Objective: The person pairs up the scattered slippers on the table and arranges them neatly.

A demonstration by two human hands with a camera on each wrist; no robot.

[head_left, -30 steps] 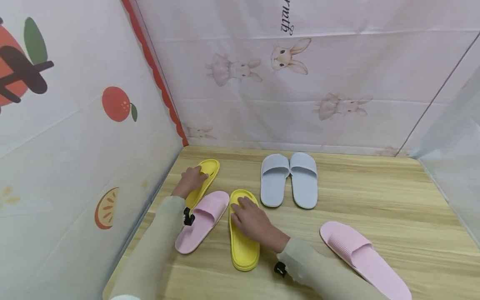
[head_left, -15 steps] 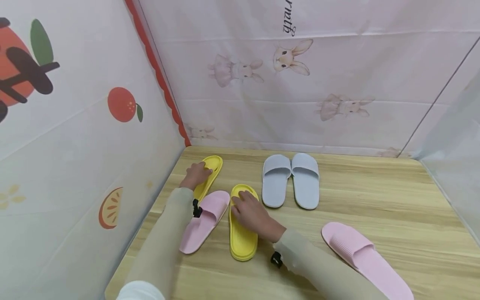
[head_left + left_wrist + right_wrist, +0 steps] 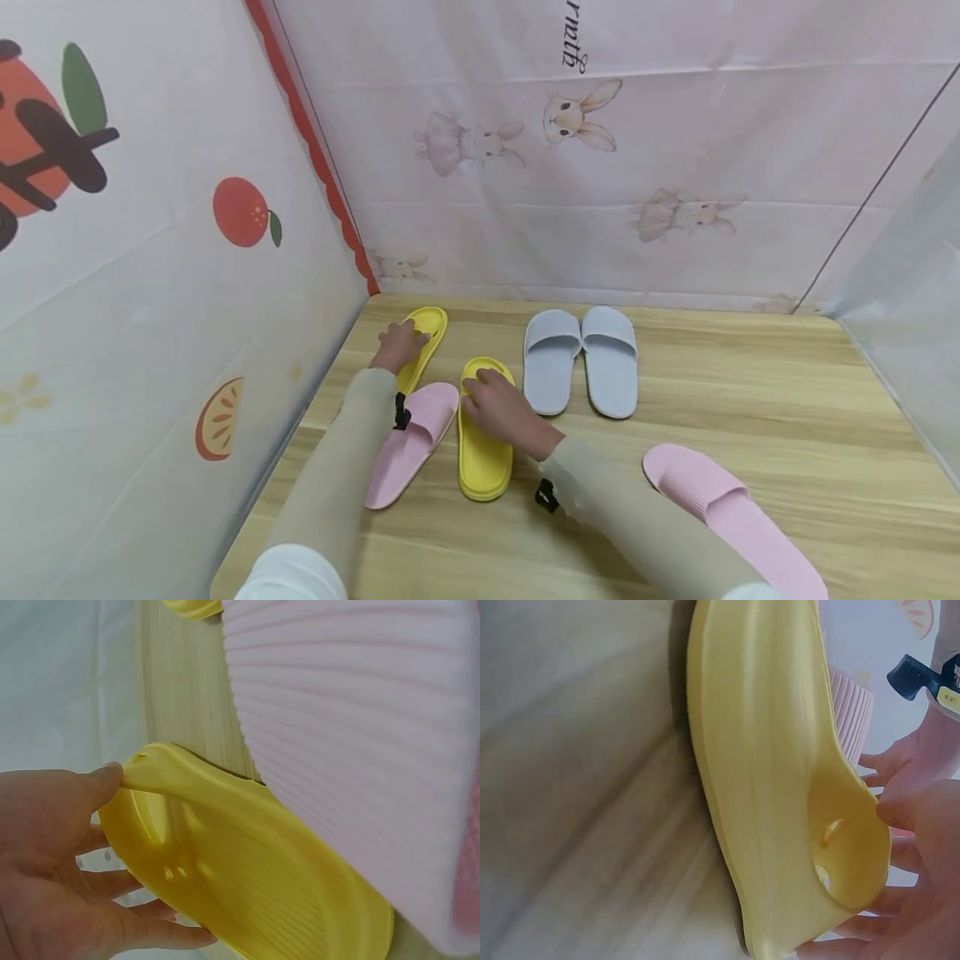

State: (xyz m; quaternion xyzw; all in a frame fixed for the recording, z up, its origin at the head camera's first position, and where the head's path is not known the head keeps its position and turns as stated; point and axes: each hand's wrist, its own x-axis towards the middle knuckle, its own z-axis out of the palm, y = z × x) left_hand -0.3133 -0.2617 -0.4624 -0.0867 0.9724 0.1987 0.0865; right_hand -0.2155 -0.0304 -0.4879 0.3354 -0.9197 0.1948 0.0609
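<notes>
Yellow slippers are lying toward the left of a wooden tabletop (image 3: 750, 392), each with one of a person's hands on its strap. The left hand (image 3: 397, 346) is gripping the strap of the far yellow slipper (image 3: 429, 327), thumb over the band and fingers curled beneath, near the fruit-printed side wall (image 3: 150, 250); that slipper's heel end is sitting under a pink slipper (image 3: 408, 446). The right hand (image 3: 504, 408) is holding the strap end of the near yellow slipper (image 3: 483, 462), fingers curled round the band, the shoe lying flat just beside the pink one. Two grey-blue slippers (image 3: 581, 358) are resting side by side, touching, just right of the hands. Another pink slipper (image 3: 727, 517) is lying well apart at the front right. A bunny-printed backdrop (image 3: 600, 167) is closing off the rear.
</notes>
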